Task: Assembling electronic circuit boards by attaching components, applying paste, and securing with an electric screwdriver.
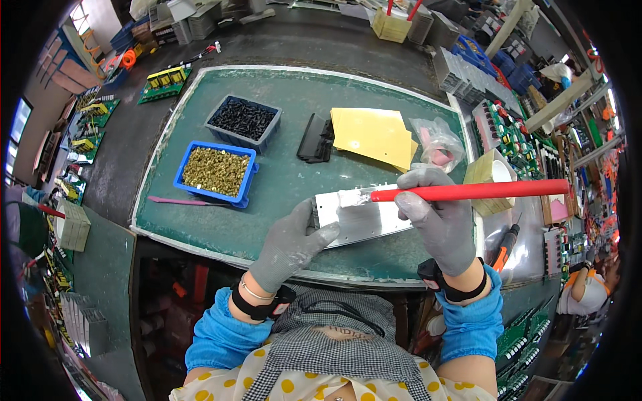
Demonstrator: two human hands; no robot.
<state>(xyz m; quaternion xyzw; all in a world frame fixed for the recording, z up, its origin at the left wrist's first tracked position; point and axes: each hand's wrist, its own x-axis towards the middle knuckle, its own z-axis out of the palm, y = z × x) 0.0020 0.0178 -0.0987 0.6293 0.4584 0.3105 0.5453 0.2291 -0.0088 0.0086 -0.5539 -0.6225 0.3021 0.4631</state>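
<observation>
My left hand point(286, 246), in a grey work glove, grips the left end of a flat silver metal plate point(364, 226), thumb on its face. My right hand point(441, 224), gloved alike with white smears on the fingertips, is closed round a long red-handled brush point(478, 191). The brush's white-coated tip touches the plate near its upper edge, where a patch of white paste point(351, 197) shows. Beyond the plate lie yellow sheets point(371, 137) in a stack and several black strips point(316, 139).
On the green-topped table point(281, 194) stand a blue bin of brass-coloured screws point(215, 172) and a grey bin of small black parts point(243, 119). A yellowish tub point(490, 175), a plastic bag point(438, 144) and an orange-handled screwdriver point(505, 248) are at the right. Circuit boards point(164, 83) line both sides.
</observation>
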